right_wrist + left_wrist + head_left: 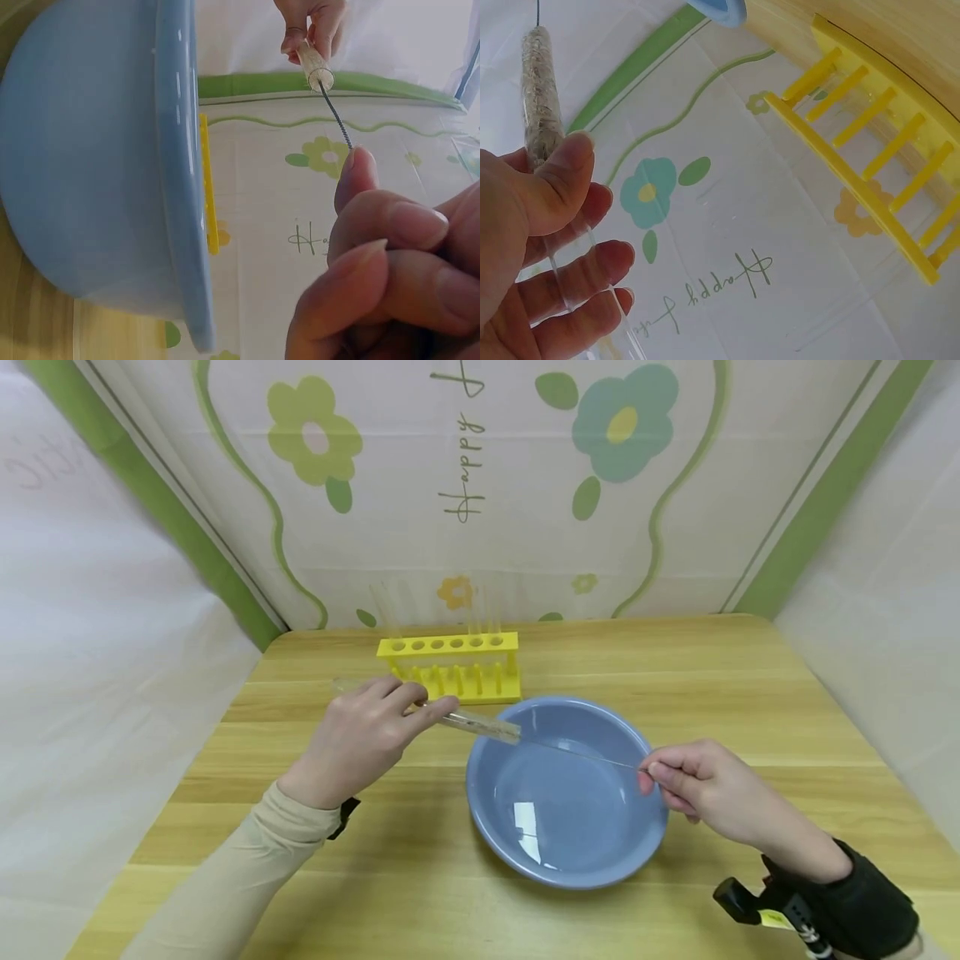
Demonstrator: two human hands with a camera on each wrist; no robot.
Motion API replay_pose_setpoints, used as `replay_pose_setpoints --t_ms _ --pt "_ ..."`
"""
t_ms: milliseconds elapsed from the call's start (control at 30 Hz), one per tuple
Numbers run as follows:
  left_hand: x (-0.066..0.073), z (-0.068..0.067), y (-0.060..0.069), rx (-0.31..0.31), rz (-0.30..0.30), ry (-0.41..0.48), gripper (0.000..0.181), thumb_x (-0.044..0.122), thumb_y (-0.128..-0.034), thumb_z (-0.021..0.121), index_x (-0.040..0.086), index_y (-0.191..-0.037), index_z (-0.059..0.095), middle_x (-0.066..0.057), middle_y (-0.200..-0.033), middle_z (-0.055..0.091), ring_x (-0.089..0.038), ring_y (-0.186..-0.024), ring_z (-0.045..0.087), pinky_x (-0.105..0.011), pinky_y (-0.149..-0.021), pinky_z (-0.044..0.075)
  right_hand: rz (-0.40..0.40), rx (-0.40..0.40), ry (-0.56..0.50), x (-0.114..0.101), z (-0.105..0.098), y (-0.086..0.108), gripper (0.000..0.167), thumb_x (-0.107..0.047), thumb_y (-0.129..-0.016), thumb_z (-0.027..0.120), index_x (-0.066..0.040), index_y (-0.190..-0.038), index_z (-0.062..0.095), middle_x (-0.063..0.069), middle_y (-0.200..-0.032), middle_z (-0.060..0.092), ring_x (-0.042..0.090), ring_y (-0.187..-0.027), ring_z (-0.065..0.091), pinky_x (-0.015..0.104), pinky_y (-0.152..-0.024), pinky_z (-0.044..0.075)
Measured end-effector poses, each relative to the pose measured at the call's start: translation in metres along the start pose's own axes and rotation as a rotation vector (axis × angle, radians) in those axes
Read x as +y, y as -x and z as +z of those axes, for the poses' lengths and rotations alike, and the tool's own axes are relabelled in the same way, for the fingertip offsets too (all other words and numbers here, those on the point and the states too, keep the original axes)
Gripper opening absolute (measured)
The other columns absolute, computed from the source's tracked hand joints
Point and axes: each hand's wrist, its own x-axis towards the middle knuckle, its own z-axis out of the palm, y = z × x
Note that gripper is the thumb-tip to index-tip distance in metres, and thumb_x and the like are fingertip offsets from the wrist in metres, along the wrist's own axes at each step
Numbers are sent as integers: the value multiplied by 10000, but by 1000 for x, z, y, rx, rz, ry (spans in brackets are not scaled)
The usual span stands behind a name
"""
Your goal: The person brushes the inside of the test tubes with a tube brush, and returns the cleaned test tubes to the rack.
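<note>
My left hand [367, 727] grips a clear glass test tube [498, 730], tilted with its mouth toward the right, above the blue basin's left rim. Inside the tube sits the bristle head of a test tube brush [540, 90], seen close up in the left wrist view. Its thin twisted wire handle [335, 112] comes out of the mouth and runs across to my right hand [701, 785]. Thumb and fingers of that hand pinch the wire's end at the basin's right rim. The blue basin [491, 835] stands beneath; reflections gleam inside it.
A yellow test tube rack [450, 646] stands behind the basin, near the table's back edge. It holds a few clear tubes, one at its left end [387, 617]. White printed cloth [405, 527] walls off the back and sides of the wooden table [405, 877].
</note>
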Motion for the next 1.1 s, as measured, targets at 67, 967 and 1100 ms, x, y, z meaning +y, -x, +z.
replay_pose_setpoints --t_ms 67,967,1100 --pt "0 0 0 0 1 0 321 29 -881 721 159 -1175 727 -78 -878 686 -255 -685 639 -343 -557 561 -4 3 2 1 -1 1 239 -9 -1037 455 -48 -883 633 15 -576 450 134 -456 409 262 -373 370" --pt "-1 12 11 -112 10 47 370 21 -848 760 173 -1183 726 -66 -864 682 -227 -659 612 -295 -515 523 -4 175 385 45 -23 45 311 51 -974 548 -231 -868 623 -161 -612 355 0 -495 337 224 -411 323" --pt "-3 13 11 -106 9 -10 345 -36 -827 760 150 -1117 741 -80 -816 655 -228 -629 567 -287 -518 502 4 244 476 57 -39 56 285 91 -949 565 -165 -866 658 -177 -679 485 1 -526 371 224 -431 338"
